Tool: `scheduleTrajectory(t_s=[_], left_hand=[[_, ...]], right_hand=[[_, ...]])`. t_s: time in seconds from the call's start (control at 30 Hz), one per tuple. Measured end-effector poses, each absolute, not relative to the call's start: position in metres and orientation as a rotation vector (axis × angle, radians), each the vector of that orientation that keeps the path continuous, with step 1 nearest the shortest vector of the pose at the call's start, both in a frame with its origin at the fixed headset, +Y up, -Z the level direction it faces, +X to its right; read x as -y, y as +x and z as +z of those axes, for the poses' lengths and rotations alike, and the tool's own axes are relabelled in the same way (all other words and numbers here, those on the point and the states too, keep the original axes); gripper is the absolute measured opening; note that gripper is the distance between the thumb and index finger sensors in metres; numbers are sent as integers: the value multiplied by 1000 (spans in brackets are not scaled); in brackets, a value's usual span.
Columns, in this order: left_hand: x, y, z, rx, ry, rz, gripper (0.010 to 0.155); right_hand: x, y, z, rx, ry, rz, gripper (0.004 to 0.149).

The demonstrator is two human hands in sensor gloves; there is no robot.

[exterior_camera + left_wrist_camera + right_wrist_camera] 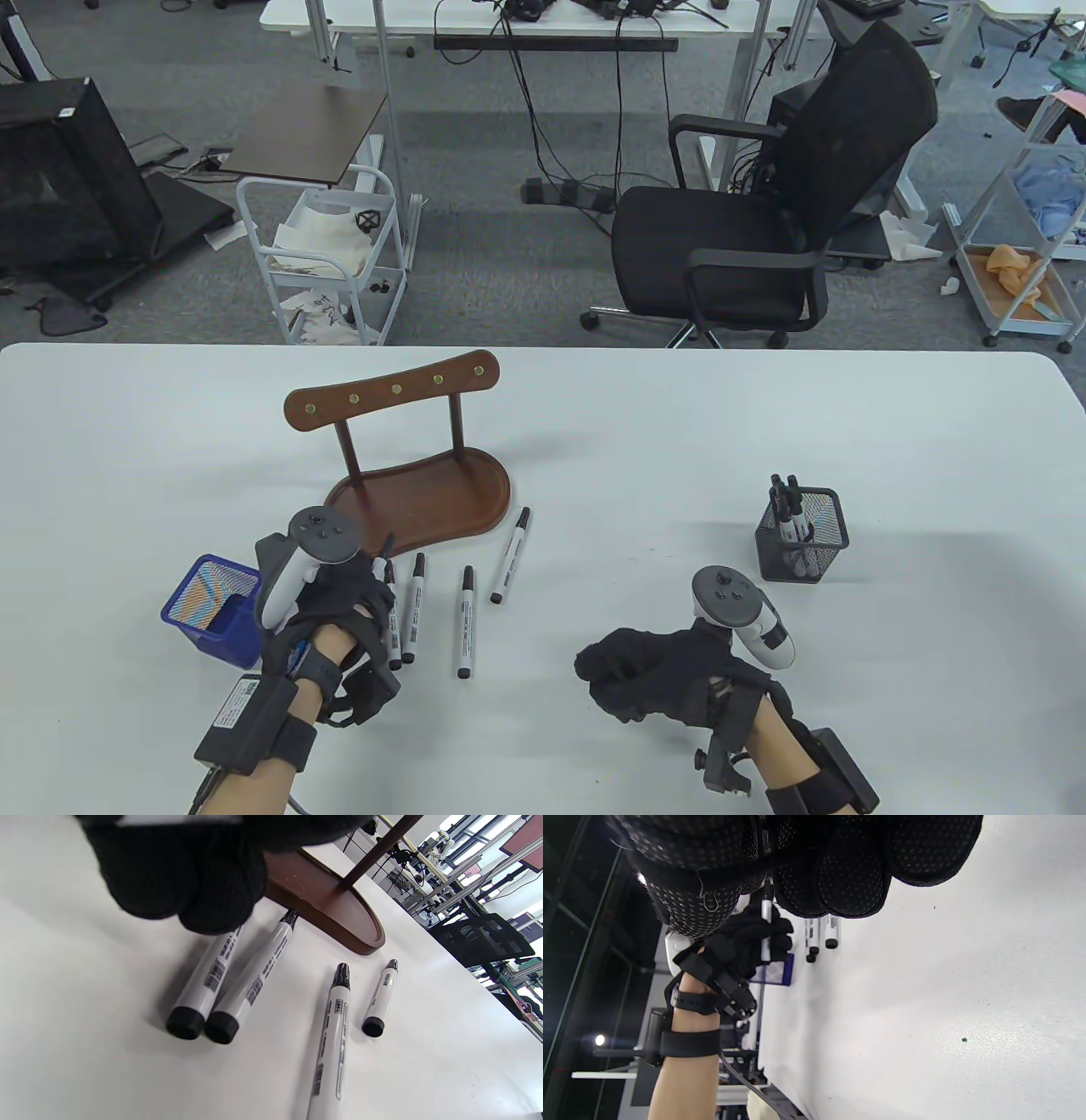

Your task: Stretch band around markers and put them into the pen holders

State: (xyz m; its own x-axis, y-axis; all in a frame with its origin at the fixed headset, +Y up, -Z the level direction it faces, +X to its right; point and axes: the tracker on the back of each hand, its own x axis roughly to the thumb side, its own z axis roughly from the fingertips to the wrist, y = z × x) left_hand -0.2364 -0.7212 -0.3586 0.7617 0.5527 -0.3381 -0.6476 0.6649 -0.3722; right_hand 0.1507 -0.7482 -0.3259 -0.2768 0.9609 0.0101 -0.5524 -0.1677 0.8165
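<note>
My left hand (361, 607) grips one white marker with a black cap (765, 935), just right of the blue mesh pen holder (212, 607). Several more markers lie on the table beside it: two close together (413, 607) (254, 978), one alone (466, 621) (335, 1035), and one farther off (510, 555) (382, 997). The left fingertips (191, 887) hover over the leftmost one. A black mesh pen holder (802, 535) at the right has several markers standing in it. My right hand (619, 671) rests on the table as a curled fist; its fingers (840, 878) show nothing held. No band is visible.
A brown wooden stand (424, 497) with a tray base and a top bar with brass studs stands behind the loose markers. The table's far edge (543, 348) borders a floor with an office chair (764, 212) and carts.
</note>
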Motion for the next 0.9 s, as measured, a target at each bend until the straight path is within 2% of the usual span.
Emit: scheduleTrajectory(t_s=[0.17,0.5,0.9], left_hand=[[730,-236,-359,-208,-528,727,54],[748,-240,-363,-289,-518,633,69],[754,-239,-367,-300,-544,568,70]], right_hand=[[748,150,-326,-870,670,1695,52],[748,150,-326,-876,674,1693,52],[749,151,-325,-884,674,1692,51]])
